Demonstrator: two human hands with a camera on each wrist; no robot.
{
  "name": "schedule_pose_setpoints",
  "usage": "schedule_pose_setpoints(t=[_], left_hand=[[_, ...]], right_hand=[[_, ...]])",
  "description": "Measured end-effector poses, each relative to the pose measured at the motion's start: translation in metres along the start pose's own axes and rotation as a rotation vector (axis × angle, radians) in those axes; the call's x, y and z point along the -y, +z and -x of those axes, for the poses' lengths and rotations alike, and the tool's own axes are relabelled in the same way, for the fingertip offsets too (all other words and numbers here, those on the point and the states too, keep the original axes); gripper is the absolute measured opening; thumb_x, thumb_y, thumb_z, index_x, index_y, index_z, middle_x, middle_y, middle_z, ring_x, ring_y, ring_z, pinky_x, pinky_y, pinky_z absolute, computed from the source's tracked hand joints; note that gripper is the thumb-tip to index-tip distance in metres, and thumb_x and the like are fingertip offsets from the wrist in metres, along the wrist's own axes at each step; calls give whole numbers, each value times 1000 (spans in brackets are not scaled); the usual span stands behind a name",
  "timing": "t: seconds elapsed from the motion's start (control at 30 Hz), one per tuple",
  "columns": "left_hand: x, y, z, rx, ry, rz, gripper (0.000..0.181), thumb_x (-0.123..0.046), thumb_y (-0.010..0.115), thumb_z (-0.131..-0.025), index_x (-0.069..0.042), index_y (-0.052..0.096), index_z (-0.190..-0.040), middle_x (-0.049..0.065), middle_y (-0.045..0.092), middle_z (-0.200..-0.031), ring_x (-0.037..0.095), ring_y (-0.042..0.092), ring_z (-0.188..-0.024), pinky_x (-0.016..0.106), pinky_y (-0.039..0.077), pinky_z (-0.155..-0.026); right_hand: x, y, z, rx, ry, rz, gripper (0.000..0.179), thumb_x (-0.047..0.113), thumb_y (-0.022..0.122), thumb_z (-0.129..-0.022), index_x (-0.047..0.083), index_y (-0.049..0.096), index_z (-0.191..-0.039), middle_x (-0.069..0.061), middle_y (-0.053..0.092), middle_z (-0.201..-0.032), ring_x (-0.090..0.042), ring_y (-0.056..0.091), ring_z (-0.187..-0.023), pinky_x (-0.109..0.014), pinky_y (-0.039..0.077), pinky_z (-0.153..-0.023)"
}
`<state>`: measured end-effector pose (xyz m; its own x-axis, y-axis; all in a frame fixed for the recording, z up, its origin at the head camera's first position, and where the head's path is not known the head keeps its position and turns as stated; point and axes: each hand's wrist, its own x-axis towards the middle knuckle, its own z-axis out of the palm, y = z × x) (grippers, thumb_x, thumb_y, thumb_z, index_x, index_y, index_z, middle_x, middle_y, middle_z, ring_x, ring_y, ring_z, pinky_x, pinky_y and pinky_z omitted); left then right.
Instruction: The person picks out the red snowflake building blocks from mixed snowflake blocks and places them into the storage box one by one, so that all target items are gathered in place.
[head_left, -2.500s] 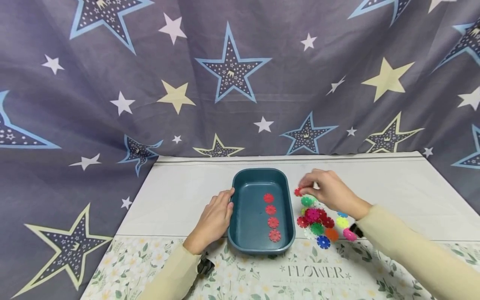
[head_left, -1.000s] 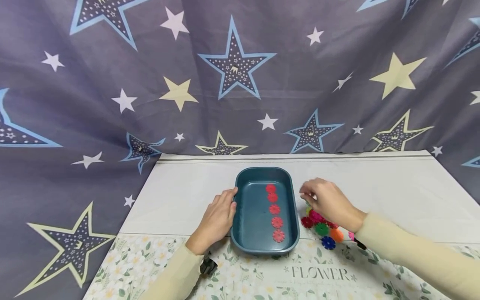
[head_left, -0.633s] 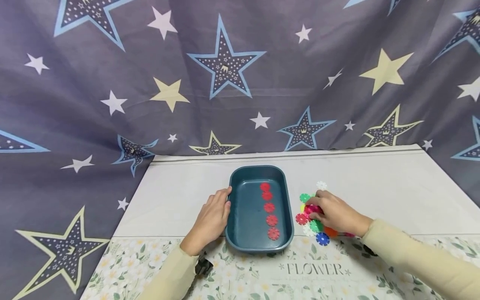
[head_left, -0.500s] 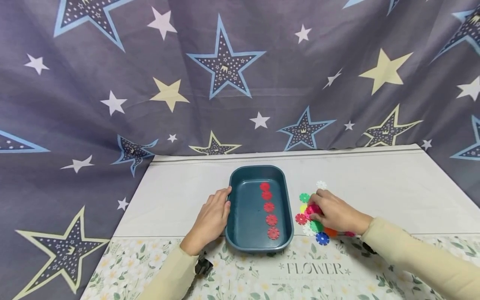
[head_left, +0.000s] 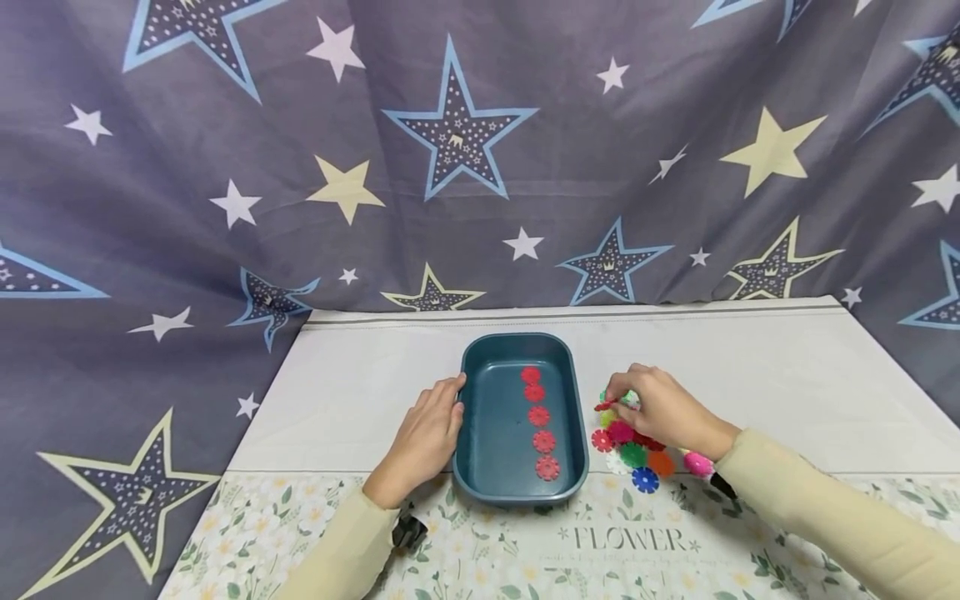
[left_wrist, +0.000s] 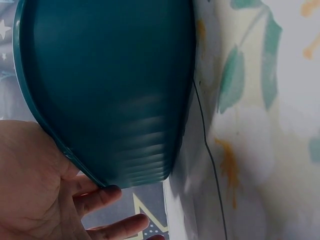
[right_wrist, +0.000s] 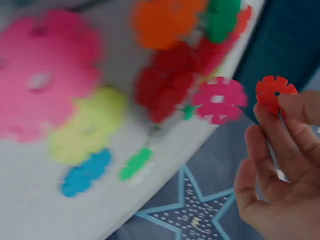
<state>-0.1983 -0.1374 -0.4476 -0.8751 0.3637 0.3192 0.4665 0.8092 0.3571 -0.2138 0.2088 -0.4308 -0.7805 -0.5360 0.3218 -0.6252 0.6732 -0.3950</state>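
Right hand [head_left: 663, 410] pinching a red disc [right_wrist: 276, 92] — other discs [head_left: 633, 455] just under that grip. Left hand [head_left: 422, 435] is relaxed, fingers touching the tray [head_left: 491, 437].

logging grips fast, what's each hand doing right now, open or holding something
Left hand: open, fingers resting against the blue-green tray at its left rim.
Right hand: closed, pinching a red flower-shaped disc between thumb and finger.
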Motion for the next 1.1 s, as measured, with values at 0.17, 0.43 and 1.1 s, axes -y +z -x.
schedule_pose_setpoints(t=[0.17,0.43,1.1], left_hand=[[0,0,0,6,3,-7,40,-13,46,-100,-2,45,-138,11,50,-130,32,51,-106,50,44,-78],[-1,-2,-2,4,5,-13,40,-14,47,-100,-1,45,-138,11,50,-130,32,51,-106,50,44,-79],[-1,-2,2,17,-15,-4,41,-16,45,-101,-3,44,-140,10,49,-132,31,50,-109,50,44,-79]], right_hand=[[14,-11,-11,-61,-41,-42,17,1,77,-78,14,70,-86,9,62,-82,-10,58,-78,-36,51,-71],[59,2,-36,45,-292,-146,13,6,74,-82,14,74,-92,11,66,-87,-4,54,-80,-22,47,-69],[108,81,-73,431,-156,-65,15,3,78,-74,14,68,-71,12,55,-63,-3,52,-60,-16,43,-53]])
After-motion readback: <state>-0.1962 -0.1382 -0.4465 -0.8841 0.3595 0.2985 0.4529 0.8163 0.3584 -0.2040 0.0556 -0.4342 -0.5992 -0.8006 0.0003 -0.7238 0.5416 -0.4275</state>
